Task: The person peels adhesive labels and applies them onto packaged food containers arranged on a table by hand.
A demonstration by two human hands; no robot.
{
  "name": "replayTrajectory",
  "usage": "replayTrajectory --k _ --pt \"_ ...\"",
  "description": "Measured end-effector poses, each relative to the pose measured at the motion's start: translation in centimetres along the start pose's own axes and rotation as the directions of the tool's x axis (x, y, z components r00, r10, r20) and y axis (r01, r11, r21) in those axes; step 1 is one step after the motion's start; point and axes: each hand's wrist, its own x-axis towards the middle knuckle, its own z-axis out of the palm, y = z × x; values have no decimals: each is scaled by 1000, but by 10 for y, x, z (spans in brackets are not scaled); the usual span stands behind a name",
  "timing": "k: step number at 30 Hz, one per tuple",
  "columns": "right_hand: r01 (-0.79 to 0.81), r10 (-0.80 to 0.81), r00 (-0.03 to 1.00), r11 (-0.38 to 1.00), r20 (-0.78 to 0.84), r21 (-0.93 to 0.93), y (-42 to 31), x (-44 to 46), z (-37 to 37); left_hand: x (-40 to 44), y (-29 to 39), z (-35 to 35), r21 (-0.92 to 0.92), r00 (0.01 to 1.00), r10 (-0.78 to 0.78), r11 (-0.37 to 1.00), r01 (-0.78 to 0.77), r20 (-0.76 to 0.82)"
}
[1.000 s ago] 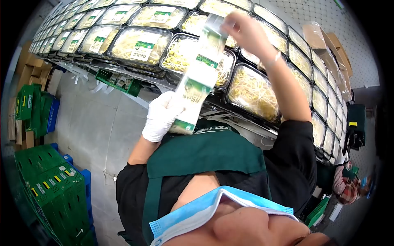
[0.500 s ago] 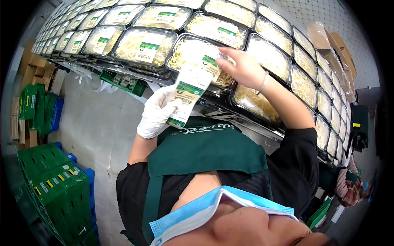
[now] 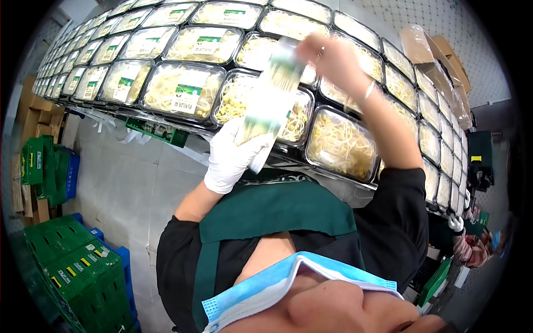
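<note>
My left hand [image 3: 236, 152], in a white glove, is closed round the lower part of a strip of white and green labels [image 3: 262, 105]. The strip rises in front of a clear-lidded tray of bean sprouts [image 3: 230, 100], partly hiding it. My bare right hand [image 3: 336, 64] is smeared by motion, its fingers closed at the strip's upper end. To the right along the front edge, an unlabelled sprout tray [image 3: 341, 144] shows its contents plainly. Left of the strip lies a labelled tray [image 3: 180, 94].
Rows of packed trays [image 3: 208, 44] cover the long table. Green crates [image 3: 78, 272] stand on a blue pallet at lower left. Cardboard boxes [image 3: 425, 61] are beyond the table at right. Another person's gloved hand [image 3: 455, 223] is at the far right edge.
My right hand has lifted up and away from the tray, and the strip's upper end now stretches up to it. My left hand has moved slightly right. The view has shifted.
</note>
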Motion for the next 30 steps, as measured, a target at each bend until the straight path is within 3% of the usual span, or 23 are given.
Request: replayTrajectory --k 1,2,4,6,7,9,10,11,12,13,14,15,17,18,21,22,23,24,25,26,28,29,30 --pt "159 -186 975 965 -119 -210 35 36 -12 2 -10 -6 -26 1000 -23 999 24 12" --pt "154 -270 922 913 -277 -378 65 67 -15 2 -20 -15 -53 999 -45 998 46 20" --pt "135 -271 922 895 -277 -426 121 107 5 1 -20 -22 -55 996 -83 995 81 -34" --pt "93 -181 979 806 -94 -584 151 124 33 0 -19 -27 -58 989 -119 992 115 -86" --pt "103 -190 978 808 -91 -580 155 127 37 0 -17 -29 -114 991 -116 988 107 -71" --pt "22 -283 920 727 -270 -686 159 112 45 -1 -16 -31 -227 994 -108 969 98 -33" --pt "34 -297 913 737 -279 -675 141 100 40 -2 -16 -28 -227 992 -118 968 106 -38" --pt "110 -184 970 914 -157 -391 115 84 35 0 -15 -22 -250 995 -74 967 56 -65" --pt "-133 73 942 977 327 166 68 57 15 2 -13 -15 -274 995 -27 962 0 -94" --pt "106 -307 913 816 270 568 66 36 30 3 -11 -7 -315 991 -11 949 -31 -132" --pt "118 -437 802 783 406 610 32 7 13 3 -13 -8 -315 991 -12 949 -30 -130" --pt "297 -506 806 795 308 528 19 -10 15 2 -16 -13 -192 997 -42 981 27 -71" --pt "432 -526 822 825 218 363 5 -25 14 6 -8 -17 35 997 -74 997 74 14" --pt "480 -579 802 771 146 420 6 -28 19 13 3 -8 348 962 271 898 -269 42" --pt "397 -522 842 772 139 496 2 -38 27 16 9 24 -39 964 184 980 -195 -190" --pt "402 -511 855 764 93 506 1 -39 24 14 3 24 -54 976 145 986 -156 -161" --pt "481 -557 830 738 25 473 6 -34 22 13 -4 25 -305 990 84 945 -116 -118" --pt "558 -602 797 707 -42 435 15 -24 19 18 -1 31 -137 986 48 988 -70 -157" --pt "522 -524 846 772 -101 363 30 -7 17 19 4 38 -28 989 14 999 -18 -150" --pt "305 -304 952 932 -34 195 41 24 3 16 8 43 82 989 -28 996 40 -148" --pt "234 -279 947 940 -161 -250 90 108 -33 5 -11 19 213 997 -65 975 70 -30" --pt "325 -415 871 889 -264 -324 137 152 -36 -5 -19 5 183 978 -209 961 206 -2" --pt "80 -82 991 997 -107 -18 195 192 -20 -19 -28 -13 143 935 -355 925 352 -6"
